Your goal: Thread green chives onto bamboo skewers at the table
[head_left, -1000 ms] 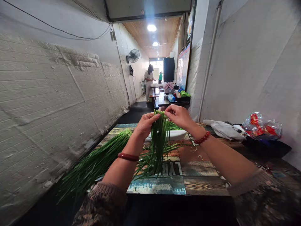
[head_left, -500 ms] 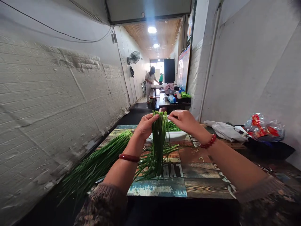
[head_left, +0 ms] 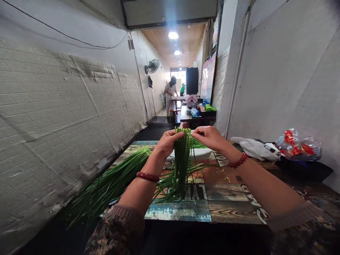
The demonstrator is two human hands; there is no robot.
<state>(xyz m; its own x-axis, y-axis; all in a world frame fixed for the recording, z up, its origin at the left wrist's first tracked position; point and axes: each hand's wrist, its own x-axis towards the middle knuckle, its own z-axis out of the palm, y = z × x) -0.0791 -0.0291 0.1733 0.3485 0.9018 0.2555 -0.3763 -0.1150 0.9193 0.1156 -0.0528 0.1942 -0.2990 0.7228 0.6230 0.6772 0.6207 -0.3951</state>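
My left hand (head_left: 170,141) is closed around a bunch of garlic chives (head_left: 182,163), held upright above the table with the pale cut ends on top and the long leaves hanging down. At the right side of those ends, my right hand (head_left: 208,137) pinches with thumb and forefinger; a thin chive stalk seems to hang from the fingertips. Behind the bunch stands a white basin (head_left: 201,153) with more chives in it, partly hidden by my hands. A large pile of chives (head_left: 119,173) lies on the table's left side. Loose leaves lie under the held bunch.
The wood-patterned table (head_left: 228,207) carries small plant scraps. On its right lie a white cloth item (head_left: 255,148) and a clear red-marked plastic bag (head_left: 297,145) on something black. Further back are another table (head_left: 187,117) with goods and a standing person (head_left: 170,94). A brick-patterned wall runs along the left.
The view has shifted slightly. Both hands still hold at the top of the bunch, the right fingertips staying close to its right edge. The chive pile has not moved on the table.
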